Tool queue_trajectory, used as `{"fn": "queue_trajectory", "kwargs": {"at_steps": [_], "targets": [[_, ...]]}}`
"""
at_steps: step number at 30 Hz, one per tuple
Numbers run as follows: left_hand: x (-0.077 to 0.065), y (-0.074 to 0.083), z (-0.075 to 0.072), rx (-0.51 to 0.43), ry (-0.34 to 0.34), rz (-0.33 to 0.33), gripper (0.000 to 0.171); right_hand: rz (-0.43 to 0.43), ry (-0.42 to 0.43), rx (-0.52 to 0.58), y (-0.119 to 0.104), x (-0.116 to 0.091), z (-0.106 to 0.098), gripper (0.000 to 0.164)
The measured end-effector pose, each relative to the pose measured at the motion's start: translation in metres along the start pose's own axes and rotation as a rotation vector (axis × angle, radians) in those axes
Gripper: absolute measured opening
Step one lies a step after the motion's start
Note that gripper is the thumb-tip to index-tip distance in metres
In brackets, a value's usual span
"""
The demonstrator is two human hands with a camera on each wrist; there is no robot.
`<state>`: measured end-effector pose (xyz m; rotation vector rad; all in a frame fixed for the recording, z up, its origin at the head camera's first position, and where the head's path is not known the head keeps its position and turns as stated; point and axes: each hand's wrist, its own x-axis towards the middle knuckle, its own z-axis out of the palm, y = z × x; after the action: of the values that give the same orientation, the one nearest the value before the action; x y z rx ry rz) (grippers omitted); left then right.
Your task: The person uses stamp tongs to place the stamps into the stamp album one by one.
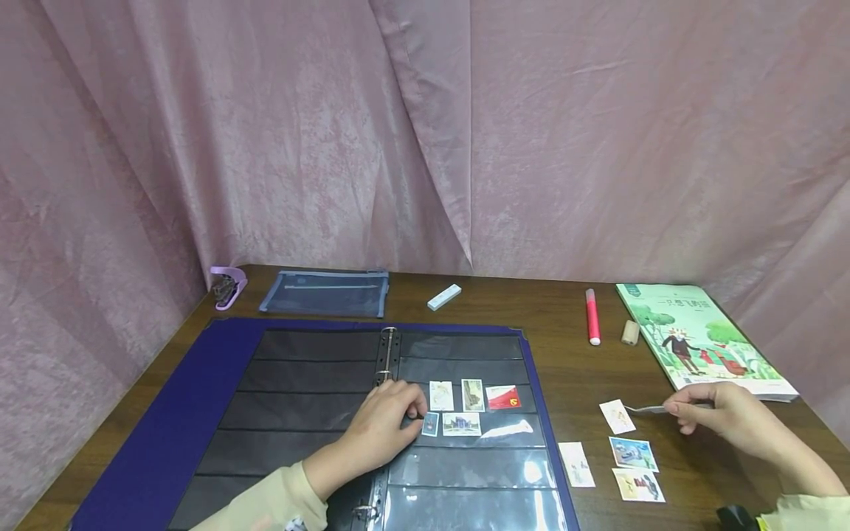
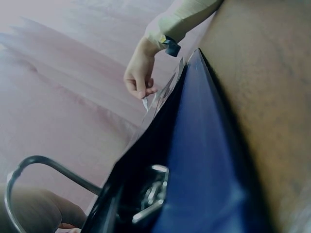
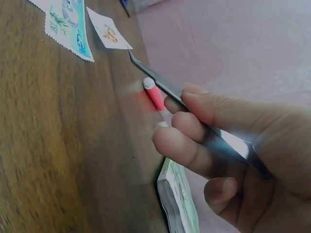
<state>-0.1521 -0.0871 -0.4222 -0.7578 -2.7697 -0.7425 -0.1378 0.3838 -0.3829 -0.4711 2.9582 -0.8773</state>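
Observation:
My right hand pinches a pair of metal tweezers between thumb and fingers. Their bent tips meet the edge of a white stamp, which is tilted up off the table in the right wrist view. Below it lie a blue stamp, a pale stamp with a colourful print and another white stamp. My left hand rests on the open stamp album by its rings, fingers loosely bent beside a small blue stamp. Several stamps, including a red one, sit in the right page's strips.
Behind the album lie a purple clip-like object, a blue mesh pouch and a small white block. At the right are a red marker, a beige cylinder and a green-covered book. Pink curtains hang behind the table.

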Motion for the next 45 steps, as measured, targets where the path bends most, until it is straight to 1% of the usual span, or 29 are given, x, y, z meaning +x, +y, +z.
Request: {"fn": "queue_trajectory", "kwargs": {"at_steps": [4,7,13,17,23,30,34,38,45], "targets": [[0.000,0.000,0.000,-0.002,0.001,-0.002,0.019,0.038,0.043,-0.052,-0.007,-0.001,-0.003,0.010],[0.000,0.001,0.000,0.003,0.004,0.000,0.019,0.042,0.074,-0.076,-0.010,-0.003,-0.005,0.010],[0.000,0.001,0.001,0.009,0.008,0.006,0.019,0.050,0.105,-0.068,-0.013,-0.005,-0.008,0.009],[-0.001,0.000,0.000,0.004,0.009,0.001,0.019,0.005,0.113,-0.037,-0.019,-0.003,-0.009,0.008],[-0.001,0.000,0.000,-0.007,0.005,0.003,0.018,-0.077,0.136,-0.043,-0.034,0.000,-0.014,0.009],[-0.001,0.000,0.000,-0.006,0.004,0.003,0.017,-0.076,0.131,-0.057,-0.053,0.006,-0.017,0.010],[-0.001,-0.001,0.000,0.002,0.007,0.005,0.018,-0.109,0.140,-0.059,-0.064,0.012,-0.015,0.010],[-0.001,-0.001,0.000,0.005,0.013,0.008,0.018,-0.146,0.124,-0.013,-0.073,0.019,-0.009,0.009],[-0.001,-0.001,0.001,0.011,0.019,0.005,0.019,-0.154,0.071,0.066,-0.087,0.032,0.007,0.008]]}}
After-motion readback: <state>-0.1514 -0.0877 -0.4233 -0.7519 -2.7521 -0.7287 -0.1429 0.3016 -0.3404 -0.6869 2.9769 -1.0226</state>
